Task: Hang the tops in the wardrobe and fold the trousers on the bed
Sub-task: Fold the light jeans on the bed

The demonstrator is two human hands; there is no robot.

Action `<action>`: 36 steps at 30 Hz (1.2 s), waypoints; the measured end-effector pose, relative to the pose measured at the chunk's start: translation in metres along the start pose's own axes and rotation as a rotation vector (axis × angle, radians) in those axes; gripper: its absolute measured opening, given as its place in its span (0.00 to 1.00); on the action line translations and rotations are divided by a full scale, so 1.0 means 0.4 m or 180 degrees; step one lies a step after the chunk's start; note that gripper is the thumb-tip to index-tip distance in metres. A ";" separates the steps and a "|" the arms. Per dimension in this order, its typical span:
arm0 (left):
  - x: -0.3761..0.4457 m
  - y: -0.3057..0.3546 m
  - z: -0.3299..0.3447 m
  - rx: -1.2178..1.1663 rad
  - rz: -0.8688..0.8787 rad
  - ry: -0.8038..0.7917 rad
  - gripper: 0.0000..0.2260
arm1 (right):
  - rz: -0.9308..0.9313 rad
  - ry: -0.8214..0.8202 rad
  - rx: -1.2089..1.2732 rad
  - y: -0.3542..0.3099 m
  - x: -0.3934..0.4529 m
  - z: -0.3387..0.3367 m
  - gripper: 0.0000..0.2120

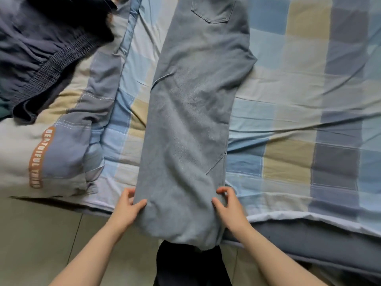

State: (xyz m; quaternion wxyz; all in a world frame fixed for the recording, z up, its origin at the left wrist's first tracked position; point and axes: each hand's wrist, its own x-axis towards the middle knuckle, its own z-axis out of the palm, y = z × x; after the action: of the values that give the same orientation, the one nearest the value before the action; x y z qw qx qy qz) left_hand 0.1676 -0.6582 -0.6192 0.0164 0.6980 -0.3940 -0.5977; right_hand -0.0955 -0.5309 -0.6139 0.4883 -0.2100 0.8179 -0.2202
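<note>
Trousers: a pair of light grey-blue trousers (191, 120) lies lengthwise on the bed, legs stacked one on the other, a back pocket showing at the far end. The near end hangs just over the bed edge toward the person.
Left hand: the left hand (127, 205) pinches the left edge of the trousers near the hem, thumb on top of the cloth, fingers curled under the edge.
Right hand: the right hand (227, 205) grips the right edge at about the same height, thumb on the cloth and fingers curled round the side.
Hands: set apart, 1 on each side of the trouser legs, both clamped on the cloth.
Bed: a checked sheet (299, 100) in blue, cream, tan and grey covers the bed, creased beside the trousers.
Quilt: a bunched quilt (68, 141) with an orange lettered strip lies left of the trousers, near but not touching them.
Dark clothes: a dark navy garment (37, 58) with an elastic waistband rests on the quilt at far left.
Floor: pale tiles (31, 244) show below the bed edge.
</note>
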 end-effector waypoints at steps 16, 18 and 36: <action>-0.012 -0.011 -0.136 -0.0003 0.0310 -0.0593 0.06 | 0.0420 -0.0019 0.0914 -0.020 0.010 0.048 0.08; 0.001 -0.014 -0.160 0.0144 0.0407 -0.0406 0.05 | 0.0532 -0.0054 0.1245 -0.001 -0.006 0.061 0.08; 0.000 -0.098 -0.193 0.0843 0.0211 -0.1140 0.17 | 0.1227 -0.0563 0.1661 0.107 -0.161 0.145 0.10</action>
State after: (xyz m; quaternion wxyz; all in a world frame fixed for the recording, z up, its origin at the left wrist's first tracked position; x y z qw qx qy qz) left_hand 0.2539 -0.6659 -0.6166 -0.1259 0.5635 -0.4884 -0.6543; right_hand -0.0214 -0.4689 -0.6172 0.6273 0.0624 0.7131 -0.3067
